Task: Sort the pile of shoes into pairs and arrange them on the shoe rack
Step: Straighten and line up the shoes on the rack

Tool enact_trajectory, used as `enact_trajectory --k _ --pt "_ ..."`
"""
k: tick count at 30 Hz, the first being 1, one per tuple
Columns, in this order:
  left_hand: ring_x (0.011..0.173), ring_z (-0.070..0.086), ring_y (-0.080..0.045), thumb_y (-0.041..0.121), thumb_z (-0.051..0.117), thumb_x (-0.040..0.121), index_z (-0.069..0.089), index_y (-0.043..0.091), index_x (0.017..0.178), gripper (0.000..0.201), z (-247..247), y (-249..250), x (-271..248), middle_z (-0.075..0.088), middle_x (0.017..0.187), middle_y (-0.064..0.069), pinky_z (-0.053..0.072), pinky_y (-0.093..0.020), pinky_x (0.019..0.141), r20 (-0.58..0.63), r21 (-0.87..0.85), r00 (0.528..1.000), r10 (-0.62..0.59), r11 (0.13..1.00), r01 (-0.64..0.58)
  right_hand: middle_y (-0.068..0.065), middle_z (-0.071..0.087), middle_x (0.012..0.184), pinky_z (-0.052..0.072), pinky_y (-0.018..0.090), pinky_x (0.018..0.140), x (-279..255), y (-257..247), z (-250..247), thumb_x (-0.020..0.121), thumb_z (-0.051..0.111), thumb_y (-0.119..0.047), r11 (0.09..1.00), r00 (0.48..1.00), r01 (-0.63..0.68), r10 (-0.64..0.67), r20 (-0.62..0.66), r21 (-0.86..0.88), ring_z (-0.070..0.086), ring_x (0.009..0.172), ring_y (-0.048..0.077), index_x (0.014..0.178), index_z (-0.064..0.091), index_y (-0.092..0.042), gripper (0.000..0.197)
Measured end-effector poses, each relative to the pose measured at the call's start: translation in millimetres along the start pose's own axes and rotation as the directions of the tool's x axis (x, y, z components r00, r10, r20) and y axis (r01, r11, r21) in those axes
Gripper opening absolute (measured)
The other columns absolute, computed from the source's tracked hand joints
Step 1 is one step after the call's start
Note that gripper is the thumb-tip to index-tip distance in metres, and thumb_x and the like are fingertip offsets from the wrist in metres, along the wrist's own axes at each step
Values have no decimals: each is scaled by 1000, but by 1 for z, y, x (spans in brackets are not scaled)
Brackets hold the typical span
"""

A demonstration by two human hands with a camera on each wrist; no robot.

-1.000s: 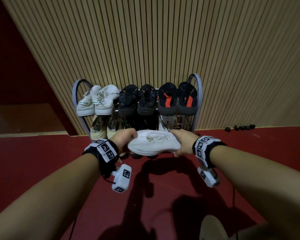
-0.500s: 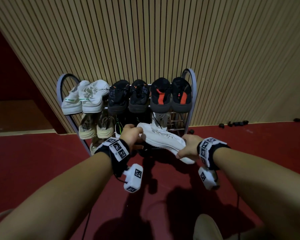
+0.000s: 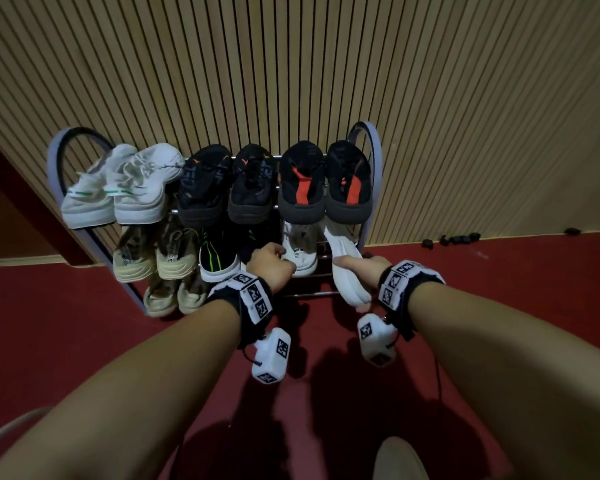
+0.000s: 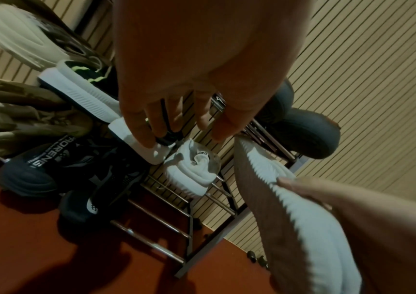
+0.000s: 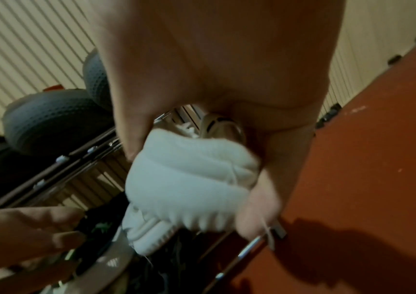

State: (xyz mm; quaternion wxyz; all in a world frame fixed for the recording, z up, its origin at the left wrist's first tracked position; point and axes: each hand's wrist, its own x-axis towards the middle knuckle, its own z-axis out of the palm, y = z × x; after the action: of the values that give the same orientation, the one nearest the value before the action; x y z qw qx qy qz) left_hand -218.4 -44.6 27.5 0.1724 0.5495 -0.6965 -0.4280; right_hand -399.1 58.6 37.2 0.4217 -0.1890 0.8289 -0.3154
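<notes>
My right hand [image 3: 355, 271] grips a white shoe [image 3: 347, 271] with a ribbed rubbery sole; at twelve o'clock, shiny metal rack bars [image 4: 161, 224], ribbed matt wood wall [image 3: 291, 64].

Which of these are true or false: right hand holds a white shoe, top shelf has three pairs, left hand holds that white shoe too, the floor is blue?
1. The right hand grips a white shoe. True.
2. Three pairs sit on the shoe rack top shelf. True.
3. The left hand also holds that white shoe. False: it reaches toward the middle shelf, apart from that shoe.
4. The floor is blue. False: it is red.
</notes>
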Motion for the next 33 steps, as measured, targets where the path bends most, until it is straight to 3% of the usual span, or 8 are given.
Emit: enact_trajectory --k 4,8,11,16,19,23,28,33 --pt "119 49 -35 27 62 71 56 24 128 57 13 3 9 52 130 -9 46 -42 100 39 189 996 78 978 -84 17 62 123 53 39 75 15 -15 5 73 71 -59 985 999 -44 47 -19 168 63 93 32 137 48 -5 86" --pt "122 44 -34 26 63 76 55 25 128 52 27 -3 19 47 135 -6 43 -39 100 32 308 984 177 935 -178 17 63 109 58 46 61 18 -25 15 68 72 -52 963 998 -68 70 3 260 66 85 37 121 53 -10 71" --pt "124 43 -31 27 64 77 53 24 129 53 35 -7 27 46 136 -5 43 -45 100 51 405 971 232 884 -232 13 64 97 56 55 80 38 -24 23 46 68 -64 981 997 -43 53 -49 187 67 85 41 115 58 -12 87" --pt "127 38 -31 27 66 81 48 17 124 48 42 -11 36 41 134 -7 43 -49 95 66 547 944 322 780 -304 16 63 112 57 55 75 93 -16 36 22 72 -81 994 968 11 16 -250 106 65 88 43 139 38 -18 137" --pt "123 40 -32 28 62 85 49 21 126 45 47 -16 41 44 126 -9 43 -44 87 92 606 904 418 696 -384 16 68 93 56 41 70 65 -35 41 59 55 -80 989 966 65 -96 -242 -131 67 74 35 134 48 -10 103" --pt "115 44 -35 27 53 91 55 25 125 34 50 -23 48 47 117 -11 42 -41 80 115 656 875 470 625 -422 9 55 76 36 32 59 34 -44 36 78 55 -48 916 990 67 -110 -85 -394 48 64 25 73 51 -14 35" --pt "115 42 -33 18 51 91 57 18 115 25 48 -19 52 47 115 -12 43 -38 76 131 692 875 465 589 -417 20 53 123 50 40 79 44 -42 42 70 52 -54 802 974 91 -196 -115 -590 56 89 34 97 62 -15 49" --pt "113 42 -30 9 54 84 56 20 108 27 42 -15 49 46 114 -10 43 -36 73 144 685 882 449 598 -417 10 59 81 43 31 64 41 -44 39 87 48 -54 603 926 76 -339 -168 -794 56 80 30 70 53 -15 43"
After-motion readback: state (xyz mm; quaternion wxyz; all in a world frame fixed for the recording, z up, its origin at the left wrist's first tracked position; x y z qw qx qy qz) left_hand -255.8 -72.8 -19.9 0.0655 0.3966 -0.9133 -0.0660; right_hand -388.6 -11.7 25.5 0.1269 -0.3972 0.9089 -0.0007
